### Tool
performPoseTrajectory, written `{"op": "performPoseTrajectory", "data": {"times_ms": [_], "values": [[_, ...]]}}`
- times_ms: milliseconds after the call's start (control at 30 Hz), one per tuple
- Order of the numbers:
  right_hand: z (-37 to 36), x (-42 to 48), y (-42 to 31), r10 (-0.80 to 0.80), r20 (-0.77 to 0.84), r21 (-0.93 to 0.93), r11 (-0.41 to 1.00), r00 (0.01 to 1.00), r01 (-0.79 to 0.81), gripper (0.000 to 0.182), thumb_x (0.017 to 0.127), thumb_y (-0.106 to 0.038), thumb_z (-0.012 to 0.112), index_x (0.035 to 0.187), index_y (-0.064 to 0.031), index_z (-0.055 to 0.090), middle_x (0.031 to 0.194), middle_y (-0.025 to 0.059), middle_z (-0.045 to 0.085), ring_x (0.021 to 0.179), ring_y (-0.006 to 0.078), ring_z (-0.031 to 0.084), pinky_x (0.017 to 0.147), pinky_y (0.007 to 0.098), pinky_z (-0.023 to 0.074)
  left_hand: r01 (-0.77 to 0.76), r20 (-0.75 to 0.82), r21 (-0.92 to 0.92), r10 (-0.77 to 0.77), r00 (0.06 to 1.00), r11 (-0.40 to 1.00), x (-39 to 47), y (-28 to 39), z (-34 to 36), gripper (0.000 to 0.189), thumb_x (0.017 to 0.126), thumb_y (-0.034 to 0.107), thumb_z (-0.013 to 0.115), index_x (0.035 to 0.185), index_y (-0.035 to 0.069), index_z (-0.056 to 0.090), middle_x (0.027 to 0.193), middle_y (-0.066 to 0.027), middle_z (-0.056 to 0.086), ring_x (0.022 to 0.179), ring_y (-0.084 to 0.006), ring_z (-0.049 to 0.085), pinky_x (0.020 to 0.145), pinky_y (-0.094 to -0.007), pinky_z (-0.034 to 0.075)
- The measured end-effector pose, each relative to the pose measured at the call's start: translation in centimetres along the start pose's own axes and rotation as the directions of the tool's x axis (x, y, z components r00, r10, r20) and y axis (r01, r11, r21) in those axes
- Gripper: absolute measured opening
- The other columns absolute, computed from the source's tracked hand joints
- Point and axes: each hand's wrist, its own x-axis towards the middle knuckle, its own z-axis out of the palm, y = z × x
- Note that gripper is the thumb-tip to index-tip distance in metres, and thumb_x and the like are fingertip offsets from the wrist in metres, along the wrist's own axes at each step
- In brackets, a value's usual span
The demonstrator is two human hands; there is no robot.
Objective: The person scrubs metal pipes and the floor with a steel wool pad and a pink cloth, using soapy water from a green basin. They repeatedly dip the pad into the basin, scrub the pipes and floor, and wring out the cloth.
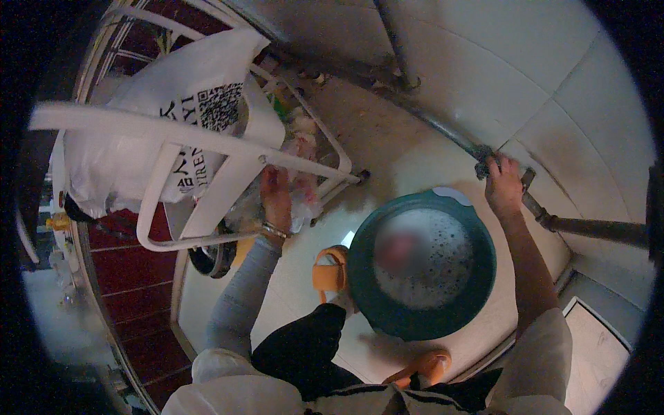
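My right hand (pixel 503 187) is closed over a dark valve fitting (pixel 483 161) on the pipe low along the tiled wall. My left hand (pixel 276 199), with a band at the wrist, reaches in beside the white metal frame (pixel 218 140) of a folding chair or rack. Clear plastic (pixel 303 199) lies around that hand; the frame partly hides its fingers, so its grip is unclear. Between my arms a dark green bucket (pixel 485 290) stands on the floor, holding foamy water (pixel 446 259). A blurred reddish patch (pixel 402 251) shows in the water.
A large white plastic bag (pixel 129 104) bearing writing and a printed code rests on the white frame. The grey pipe (pixel 436 124) runs along the wall base. My feet, in orange slippers (pixel 329 275), flank the bucket. Dark red panels (pixel 135 290) line the left side.
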Motion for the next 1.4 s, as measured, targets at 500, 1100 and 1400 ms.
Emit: {"op": "performPoseTrajectory", "data": {"times_ms": [500, 1100, 1400], "values": [[-0.2, 0.1, -0.4, -0.002, 0.016, 0.043, 0.999, 1.000, 0.001, 0.039, 0.070, -0.005, 0.055, 0.108, -0.0105, 0.052, 0.111, 0.0128, 0.048, 0.101, 0.0338, 0.046, 0.076, 0.0414, 0.0488, -0.594, 0.681, 0.533, 0.111, 0.724, 0.603, 4.2, -7.4, 3.2, 0.021, 0.082, 0.015, 0.055, 0.100, 0.005, 0.055, 0.094, -0.0147, 0.056, 0.080, -0.0275, 0.056, 0.070, -0.0366, 0.047], [0.1, -0.1, -0.1, 0.020, -0.031, 0.060, 0.998, 0.999, -0.018, 0.035, 0.071, -0.004, 0.054, 0.106, -0.0099, 0.051, 0.101, 0.0115, 0.050, 0.096, 0.0326, 0.048, 0.074, 0.0419, 0.0484, -0.596, 0.781, 0.374, 0.105, 0.615, 0.711, -7.9, 7.4, 9.6, 0.053, 0.077, 0.020, 0.063, 0.123, 0.005, 0.043, 0.122, -0.0190, 0.047, 0.110, -0.0362, 0.046, 0.094, -0.0417, 0.037], [-1.0, 0.3, -0.6, 0.034, -0.055, 0.142, 0.990, 0.998, -0.026, 0.037, 0.068, -0.003, 0.056, 0.104, -0.0101, 0.051, 0.098, 0.0128, 0.050, 0.094, 0.0320, 0.049, 0.073, 0.0415, 0.0477, -0.635, 0.956, 0.178, 0.020, 0.292, 0.751, -5.5, 4.2, 18.2, 0.047, 0.078, 0.017, 0.054, 0.123, 0.010, 0.043, 0.099, -0.0180, 0.056, 0.086, -0.0362, 0.056, 0.073, -0.0426, 0.047]]}}
